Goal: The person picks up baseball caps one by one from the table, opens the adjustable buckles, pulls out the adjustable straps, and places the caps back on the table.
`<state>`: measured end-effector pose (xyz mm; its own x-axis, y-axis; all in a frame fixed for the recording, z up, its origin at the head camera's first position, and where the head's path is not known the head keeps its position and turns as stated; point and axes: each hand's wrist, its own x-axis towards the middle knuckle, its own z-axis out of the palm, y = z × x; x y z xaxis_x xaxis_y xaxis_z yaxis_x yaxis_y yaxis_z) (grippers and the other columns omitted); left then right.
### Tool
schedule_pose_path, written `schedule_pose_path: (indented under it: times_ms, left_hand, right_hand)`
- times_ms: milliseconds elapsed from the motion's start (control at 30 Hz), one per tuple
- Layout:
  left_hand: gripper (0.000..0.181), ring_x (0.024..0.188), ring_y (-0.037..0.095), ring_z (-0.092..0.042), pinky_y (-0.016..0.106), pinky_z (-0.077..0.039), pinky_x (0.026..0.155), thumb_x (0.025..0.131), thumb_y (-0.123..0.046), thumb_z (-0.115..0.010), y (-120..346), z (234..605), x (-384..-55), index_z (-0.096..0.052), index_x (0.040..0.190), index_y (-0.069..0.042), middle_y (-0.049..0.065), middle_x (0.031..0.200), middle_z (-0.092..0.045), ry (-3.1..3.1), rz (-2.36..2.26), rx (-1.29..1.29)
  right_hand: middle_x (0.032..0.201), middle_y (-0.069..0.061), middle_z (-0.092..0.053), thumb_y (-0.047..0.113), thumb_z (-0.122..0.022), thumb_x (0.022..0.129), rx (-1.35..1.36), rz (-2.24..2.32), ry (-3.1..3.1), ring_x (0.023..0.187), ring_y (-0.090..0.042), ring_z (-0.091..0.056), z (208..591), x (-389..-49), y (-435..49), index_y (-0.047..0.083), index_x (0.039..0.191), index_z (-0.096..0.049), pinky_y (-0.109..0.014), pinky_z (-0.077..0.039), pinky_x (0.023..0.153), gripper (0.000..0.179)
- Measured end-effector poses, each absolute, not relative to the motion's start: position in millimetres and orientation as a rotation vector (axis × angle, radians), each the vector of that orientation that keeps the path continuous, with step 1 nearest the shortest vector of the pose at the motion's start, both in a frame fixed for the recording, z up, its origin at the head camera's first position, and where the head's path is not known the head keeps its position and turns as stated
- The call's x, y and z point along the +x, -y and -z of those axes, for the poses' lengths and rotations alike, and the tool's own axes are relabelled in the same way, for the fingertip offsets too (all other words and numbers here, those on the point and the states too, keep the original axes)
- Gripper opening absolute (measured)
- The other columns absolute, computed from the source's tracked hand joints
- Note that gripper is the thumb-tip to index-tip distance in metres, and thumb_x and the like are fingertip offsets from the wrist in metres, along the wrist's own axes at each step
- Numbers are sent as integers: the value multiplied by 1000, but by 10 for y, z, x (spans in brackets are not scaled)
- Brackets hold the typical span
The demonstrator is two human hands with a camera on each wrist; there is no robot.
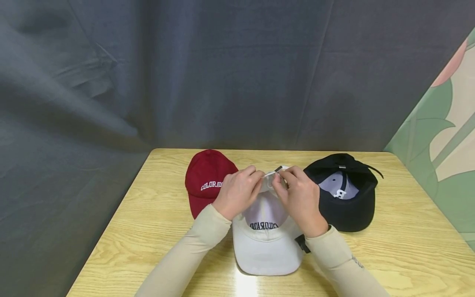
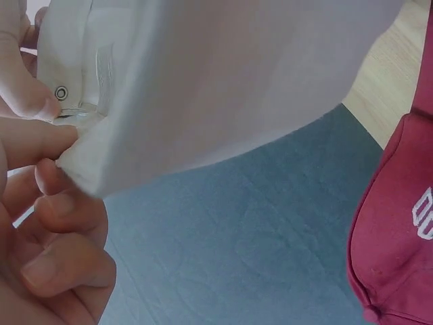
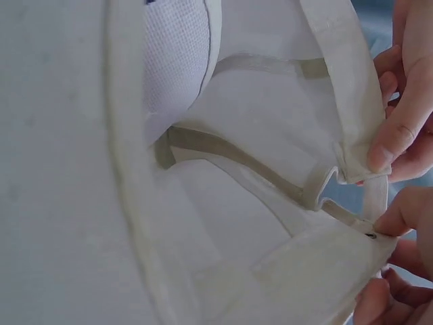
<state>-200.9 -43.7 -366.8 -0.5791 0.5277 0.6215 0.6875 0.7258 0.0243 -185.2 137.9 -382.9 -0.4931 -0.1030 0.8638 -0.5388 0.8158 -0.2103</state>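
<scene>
A white baseball cap (image 1: 267, 258) is tilted with its inside facing me and its brim toward me; the black COLORADO lettering shows mirrored through the front panel. At its raised back edge, my left hand (image 1: 239, 192) pinches the left side of the closure between thumb and fingers. Close beside it, my right hand (image 1: 301, 200) pinches the right side of the back strap (image 1: 272, 173). In the right wrist view, the narrow strap (image 3: 375, 196) spans the short gap between the two hands' fingertips. A small metal snap (image 2: 61, 93) shows near the fingers in the left wrist view.
A dark red cap (image 1: 208, 169) with white lettering stands left of the white one, partly behind my left hand. To the right lies a black cap (image 1: 346, 216), inside showing, its strap end sticking out. A black piece (image 1: 303, 243) is by my right wrist. Dark cloth (image 1: 237, 74) hangs behind the wooden table (image 1: 415, 231).
</scene>
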Motion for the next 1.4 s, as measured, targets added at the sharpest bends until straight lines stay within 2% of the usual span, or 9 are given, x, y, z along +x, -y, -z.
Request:
schedule_pose_path:
  times_ms: [567,867,1133,1400]
  left_hand:
    - [11,56,9,-55,24,-46,46,93,-15,-68,490,3667,-2005,-75,101,-15,-3,78,-60,2356,362,-886]
    - [11,56,9,-54,23,-45,46,93,-15,-68,499,3699,-2008,-75,101,-15,-3,76,-58,2352,366,-883]
    - [10,57,11,-56,28,-49,48,91,-13,-69,518,3708,-2018,-75,100,-15,-3,77,-59,2345,392,-863]
    - [9,57,12,-56,27,-48,47,92,-13,-69,529,3722,-2014,-75,99,-14,-2,76,-58,2355,397,-861]
  right_hand:
    - [71,-10,-58,-6,-72,74,465,-685,2043,53,-16,-53,3835,-1890,-1420,-1,76,-73,-34,-46,47,5]
    - [71,-11,-56,-6,-74,73,462,-694,2066,55,-17,-52,3856,-1883,-1430,-3,77,-72,-32,-46,47,5]
    - [71,-11,-56,-7,-69,76,443,-706,2030,56,-18,-54,3849,-1901,-1451,-3,74,-71,-32,-45,49,5]
    - [71,-10,-55,-6,-69,77,438,-716,2036,56,-17,-54,3863,-1911,-1467,-3,74,-71,-31,-45,49,5]
